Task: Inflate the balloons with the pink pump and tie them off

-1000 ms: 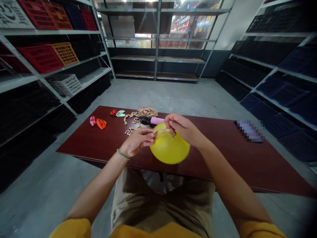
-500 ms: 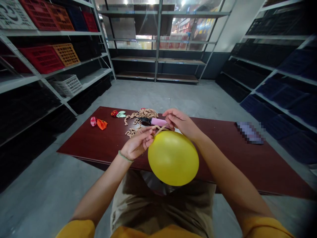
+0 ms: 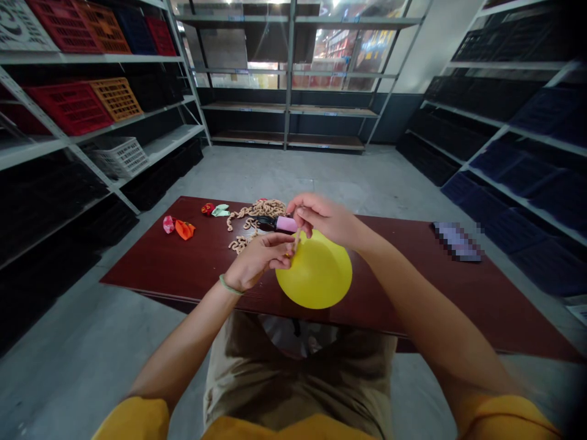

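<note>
An inflated yellow balloon point(image 3: 316, 278) hangs just over the near part of the table, below my hands. My left hand point(image 3: 259, 260) is closed in a pinch at the balloon's neck, which its fingers mostly hide. Above the balloon my right hand point(image 3: 332, 221) has thumb and fingers pinched on a beige cord point(image 3: 297, 237). That cord runs upward from the left fingertips to the right ones. Behind the hands lies a pink and black pump-like tool point(image 3: 286, 224), partly covered by them. A heap of curled beige cord point(image 3: 270, 208) rests beside it.
On the dark red table point(image 3: 151, 263), deflated orange point(image 3: 184, 230), pink point(image 3: 169, 224), red point(image 3: 208, 209) and mint point(image 3: 221, 210) balloons lie at the left. A blurred-out flat object point(image 3: 457, 241) lies at the right. Shelves with crates point(image 3: 68, 107) stand around.
My right hand has moved up and left, bringing the cord nearly upright. The balloon has swung away from me and slightly left, beneath the right hand. My left hand keeps its pinch.
</note>
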